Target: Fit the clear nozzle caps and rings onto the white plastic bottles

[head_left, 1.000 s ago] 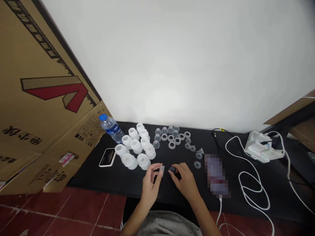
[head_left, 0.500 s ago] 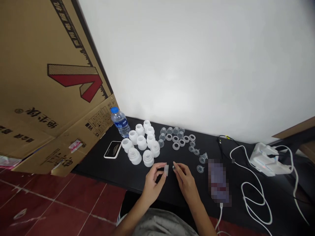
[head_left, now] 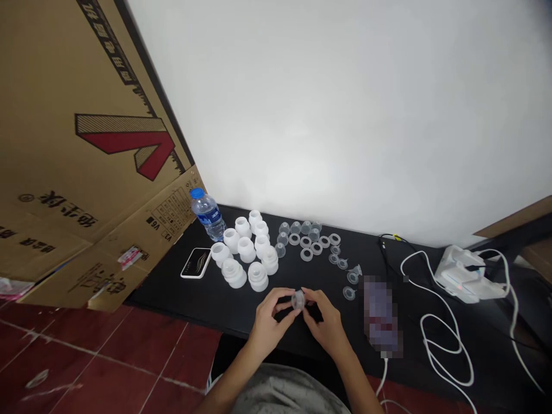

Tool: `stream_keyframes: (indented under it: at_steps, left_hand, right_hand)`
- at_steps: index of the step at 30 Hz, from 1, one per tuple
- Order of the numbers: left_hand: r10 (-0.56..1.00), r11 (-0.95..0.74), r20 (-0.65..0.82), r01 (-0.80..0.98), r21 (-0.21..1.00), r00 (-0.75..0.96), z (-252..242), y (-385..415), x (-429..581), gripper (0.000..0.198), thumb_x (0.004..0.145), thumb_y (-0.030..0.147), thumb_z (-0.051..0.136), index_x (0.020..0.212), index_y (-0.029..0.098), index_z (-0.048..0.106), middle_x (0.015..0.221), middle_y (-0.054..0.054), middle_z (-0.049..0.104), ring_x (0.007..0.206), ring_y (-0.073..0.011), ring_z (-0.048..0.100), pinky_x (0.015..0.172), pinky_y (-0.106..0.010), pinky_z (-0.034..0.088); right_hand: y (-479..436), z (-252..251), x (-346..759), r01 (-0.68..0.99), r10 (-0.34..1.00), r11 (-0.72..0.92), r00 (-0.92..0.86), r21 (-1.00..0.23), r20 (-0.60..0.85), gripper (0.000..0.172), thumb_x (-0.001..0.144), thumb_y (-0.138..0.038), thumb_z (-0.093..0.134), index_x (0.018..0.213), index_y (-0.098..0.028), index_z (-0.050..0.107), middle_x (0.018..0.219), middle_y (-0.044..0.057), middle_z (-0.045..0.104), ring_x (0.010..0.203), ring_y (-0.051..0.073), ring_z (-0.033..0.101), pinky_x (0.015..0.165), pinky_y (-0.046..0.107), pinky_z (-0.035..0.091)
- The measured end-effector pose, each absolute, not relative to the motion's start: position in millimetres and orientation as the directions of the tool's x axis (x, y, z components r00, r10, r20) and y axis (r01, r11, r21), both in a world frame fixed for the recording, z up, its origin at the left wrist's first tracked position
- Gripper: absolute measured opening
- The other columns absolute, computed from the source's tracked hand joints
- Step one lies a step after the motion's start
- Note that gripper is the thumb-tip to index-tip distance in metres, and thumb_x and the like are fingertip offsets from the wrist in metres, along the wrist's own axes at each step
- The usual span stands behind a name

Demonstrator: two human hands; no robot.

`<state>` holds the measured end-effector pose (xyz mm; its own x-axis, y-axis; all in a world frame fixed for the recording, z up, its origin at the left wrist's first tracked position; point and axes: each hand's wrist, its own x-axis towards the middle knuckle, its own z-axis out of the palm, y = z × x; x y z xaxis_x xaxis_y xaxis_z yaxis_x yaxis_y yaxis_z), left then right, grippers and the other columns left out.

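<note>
My left hand (head_left: 271,316) pinches a translucent plastic ring (head_left: 298,301) between thumb and fingertips, just above the table's front part. From the other side my right hand (head_left: 325,319) closes its fingertips on a small clear plastic piece, held against the ring and mostly hidden by my fingers. Several white plastic collars (head_left: 246,249) with open necks stand to the left beyond my left hand. Farther back are several clear domed caps (head_left: 295,228) and flat translucent rings (head_left: 306,254). Several small clear valve-like discs (head_left: 349,293) lie to the right.
A water bottle (head_left: 209,215) and a white-framed phone (head_left: 196,263) are at the left, near a large cardboard box (head_left: 121,230). On the right are a blurred-out object (head_left: 382,313), white cables (head_left: 448,376) and a white charger block (head_left: 463,275). A white wall (head_left: 336,115) rises behind the black table.
My right hand has moved left, bringing its small clear piece up against the ring. The ring has turned, so its round face shows more. The view has shifted slightly.
</note>
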<state>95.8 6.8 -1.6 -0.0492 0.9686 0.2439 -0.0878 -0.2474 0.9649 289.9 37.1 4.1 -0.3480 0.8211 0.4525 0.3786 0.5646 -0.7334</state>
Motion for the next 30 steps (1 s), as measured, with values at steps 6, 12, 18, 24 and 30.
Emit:
stream_keyframes:
  at_steps: [6, 12, 18, 24, 30]
  left_hand:
    - [0.971, -0.226, 0.219, -0.071, 0.971, -0.099, 0.4, 8.2, 96.3, 0.027, 0.091, 0.031, 0.086, 0.114, 0.022, 0.075, 0.116, -0.006, 0.070, 0.109, -0.0239, 0.077, 0.100, -0.046, 0.070]
    - [0.969, -0.226, 0.227, 0.022, 0.974, -0.092, -4.3, 5.7, 92.2, 0.031, 0.095, 0.031, 0.083, 0.124, 0.024, 0.080, 0.115, -0.008, 0.073, 0.105, -0.0239, 0.079, 0.099, -0.044, 0.070]
    - [0.961, -0.261, 0.268, 0.099, 0.960, -0.065, -8.0, 4.5, 93.0, 0.030, 0.093, 0.031, 0.086, 0.122, 0.024, 0.084, 0.110, -0.009, 0.078, 0.095, -0.0232, 0.081, 0.086, -0.037, 0.072]
    - [0.948, -0.312, 0.318, 0.169, 0.935, -0.014, 0.3, 6.4, 91.3, 0.032, 0.095, 0.031, 0.083, 0.126, 0.024, 0.083, 0.112, -0.011, 0.080, 0.093, -0.0231, 0.081, 0.083, -0.035, 0.071]
    - [0.935, -0.344, 0.353, 0.199, 0.917, -0.011, 0.3, 7.2, 90.1, 0.033, 0.095, 0.026, 0.082, 0.128, 0.027, 0.083, 0.114, -0.010, 0.081, 0.095, -0.0227, 0.081, 0.084, -0.034, 0.070]
  right_hand:
    - [39.1, 15.4, 295.3, 0.237, 0.866, 0.373, -0.437, -0.897, 0.245, 0.058, 0.098, -0.016, 0.063, 0.153, -0.033, 0.054, 0.120, 0.005, 0.081, 0.115, 0.023, 0.077, 0.110, 0.043, 0.058]
    - [40.7, 25.1, 295.9, 0.229, 0.860, 0.286, -0.489, -0.930, 0.144, 0.064, 0.094, -0.018, 0.070, 0.153, -0.030, 0.051, 0.123, 0.007, 0.081, 0.126, 0.026, 0.072, 0.117, 0.047, 0.051]
    - [41.5, 27.9, 296.5, 0.176, 0.837, 0.258, -0.531, -0.950, 0.129, 0.058, 0.092, -0.018, 0.073, 0.146, -0.030, 0.055, 0.120, 0.005, 0.081, 0.120, 0.025, 0.075, 0.114, 0.044, 0.051]
    - [40.8, 20.6, 298.2, 0.174, 0.834, 0.265, -0.535, -0.948, 0.135, 0.080, 0.090, -0.020, 0.079, 0.161, -0.034, 0.045, 0.124, 0.004, 0.078, 0.123, 0.024, 0.073, 0.115, 0.045, 0.050]
    - [38.1, 18.5, 298.6, 0.109, 0.844, 0.212, -0.521, -0.971, 0.126, 0.100, 0.090, -0.026, 0.084, 0.172, -0.032, 0.026, 0.127, 0.006, 0.078, 0.131, 0.025, 0.067, 0.120, 0.046, 0.046]
